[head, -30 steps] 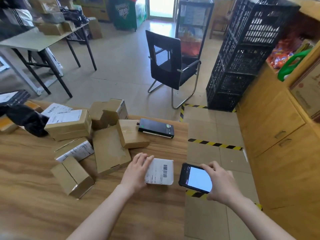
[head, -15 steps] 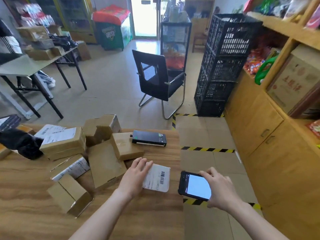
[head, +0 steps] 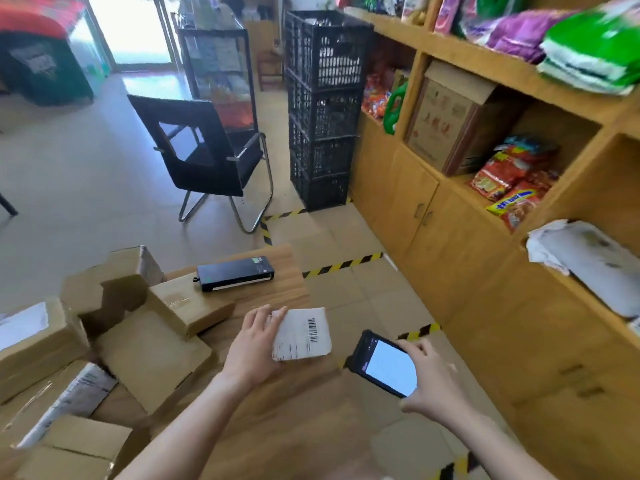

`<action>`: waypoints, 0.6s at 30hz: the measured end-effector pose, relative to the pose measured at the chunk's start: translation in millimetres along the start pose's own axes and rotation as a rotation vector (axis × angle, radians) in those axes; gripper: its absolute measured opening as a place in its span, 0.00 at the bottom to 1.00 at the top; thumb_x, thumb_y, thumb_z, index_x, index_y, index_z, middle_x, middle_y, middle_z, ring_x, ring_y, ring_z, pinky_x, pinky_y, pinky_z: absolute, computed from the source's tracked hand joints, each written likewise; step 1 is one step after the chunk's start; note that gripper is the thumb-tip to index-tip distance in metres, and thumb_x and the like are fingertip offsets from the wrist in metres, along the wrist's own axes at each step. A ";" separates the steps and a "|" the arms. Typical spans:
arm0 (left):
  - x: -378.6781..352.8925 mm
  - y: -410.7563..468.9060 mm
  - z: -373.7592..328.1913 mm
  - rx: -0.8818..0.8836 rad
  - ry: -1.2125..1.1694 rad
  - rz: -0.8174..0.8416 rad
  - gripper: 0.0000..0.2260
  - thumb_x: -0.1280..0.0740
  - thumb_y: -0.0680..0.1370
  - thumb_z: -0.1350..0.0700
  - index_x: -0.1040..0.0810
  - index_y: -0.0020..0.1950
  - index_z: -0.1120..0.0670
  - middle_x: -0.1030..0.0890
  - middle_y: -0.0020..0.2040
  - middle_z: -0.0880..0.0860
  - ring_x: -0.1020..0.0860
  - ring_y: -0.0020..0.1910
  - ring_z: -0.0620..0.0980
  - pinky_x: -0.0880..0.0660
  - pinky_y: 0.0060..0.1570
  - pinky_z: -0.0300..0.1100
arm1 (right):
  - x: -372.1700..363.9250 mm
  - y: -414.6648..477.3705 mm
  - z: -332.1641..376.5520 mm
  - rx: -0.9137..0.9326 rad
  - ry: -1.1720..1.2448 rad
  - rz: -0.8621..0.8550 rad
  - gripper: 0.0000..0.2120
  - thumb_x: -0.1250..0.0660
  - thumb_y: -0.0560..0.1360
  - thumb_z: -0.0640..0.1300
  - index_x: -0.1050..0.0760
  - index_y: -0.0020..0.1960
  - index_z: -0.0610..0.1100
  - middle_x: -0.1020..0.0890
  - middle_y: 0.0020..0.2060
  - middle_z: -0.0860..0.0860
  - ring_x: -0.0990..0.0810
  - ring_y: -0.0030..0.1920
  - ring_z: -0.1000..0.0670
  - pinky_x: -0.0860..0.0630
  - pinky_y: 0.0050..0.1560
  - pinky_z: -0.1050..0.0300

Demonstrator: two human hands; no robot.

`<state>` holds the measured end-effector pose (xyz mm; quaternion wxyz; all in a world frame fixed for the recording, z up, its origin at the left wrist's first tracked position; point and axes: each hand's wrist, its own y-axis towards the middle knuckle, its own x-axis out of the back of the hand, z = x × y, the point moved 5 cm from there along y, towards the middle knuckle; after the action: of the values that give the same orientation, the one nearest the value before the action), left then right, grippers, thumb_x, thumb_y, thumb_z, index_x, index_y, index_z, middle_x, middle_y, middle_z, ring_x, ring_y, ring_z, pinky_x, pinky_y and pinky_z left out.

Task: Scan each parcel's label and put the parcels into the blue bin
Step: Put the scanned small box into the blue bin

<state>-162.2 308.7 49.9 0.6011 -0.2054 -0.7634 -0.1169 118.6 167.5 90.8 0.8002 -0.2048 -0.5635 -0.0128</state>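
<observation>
At the right-hand edge of the wooden table [head: 277, 427], the white parcel [head: 301, 336] sits in the left hand [head: 252, 348], with its barcode label [head: 312, 330] facing up and uncovered. The fingers curl over the parcel's left side, and one fingertip shows on top near the upper corner. Whether its underside rests on the wood or is lifted clear cannot be told. Just beside it to the right, apart from it and out over the floor, the right hand [head: 429, 379] grips a handheld scanner [head: 384, 367]. Fingers and thumb wrap the scanner's near end, and its lit screen is turned upward.

The parcel looks small, flat and light, so one hand should manage it. Its pale wrapping may be slick, and the lower left edge appears a little ragged. The sensible hold is the one shown, along the side away from the barcode, keeping the face flat and steady for the reader.

Left of the hand, brown cardboard boxes [head: 152, 358] lie jumbled on the table, some with white labels. A flat black device [head: 235, 273] lies near the far corner. Past the table, yellow-and-black tape [head: 343, 265] marks the floor. A black chair [head: 204, 157] stands beside stacked black crates [head: 322, 109], and wooden shelving [head: 450, 237] on the right holds snack packets. No blue bin is in view.
</observation>
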 end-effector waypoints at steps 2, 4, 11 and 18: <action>-6.5 3.5 -17.5 -0.047 -0.037 0.000 0.44 0.28 0.70 0.41 0.51 0.78 0.44 0.45 0.75 0.50 0.49 0.73 0.52 0.26 0.61 0.46 | -4.7 -18.6 -23.2 -0.103 0.092 -0.034 0.47 0.25 0.57 0.51 0.41 0.72 0.58 0.35 0.56 0.58 0.27 0.45 0.54 0.29 0.41 0.62; -12.8 6.9 -41.9 -0.111 -0.072 0.006 0.43 0.29 0.70 0.38 0.50 0.78 0.43 0.45 0.73 0.49 0.47 0.72 0.51 0.24 0.59 0.47 | -6.1 -38.7 -49.7 -0.201 0.154 -0.083 0.47 0.24 0.57 0.50 0.41 0.72 0.57 0.36 0.54 0.58 0.26 0.44 0.55 0.30 0.34 0.63; -28.4 13.3 -165.3 -0.345 -0.125 0.074 0.43 0.34 0.67 0.29 0.47 0.76 0.44 0.42 0.70 0.48 0.44 0.69 0.50 0.27 0.62 0.47 | -2.2 -126.2 -154.2 -0.509 0.392 -0.290 0.44 0.25 0.55 0.49 0.37 0.69 0.56 0.35 0.53 0.56 0.27 0.49 0.53 0.24 0.40 0.59; -71.3 -18.7 -340.3 -0.606 -0.086 0.216 0.44 0.36 0.64 0.27 0.46 0.75 0.42 0.41 0.69 0.46 0.41 0.67 0.50 0.25 0.58 0.46 | -24.5 -255.1 -265.9 -0.750 0.562 -0.418 0.47 0.23 0.54 0.50 0.38 0.70 0.55 0.35 0.55 0.56 0.30 0.53 0.53 0.25 0.50 0.55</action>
<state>139.0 135.0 67.4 0.4887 -0.4595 -0.6924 -0.2657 283.9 -162.3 73.8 0.7725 -0.3496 -0.3123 -0.4284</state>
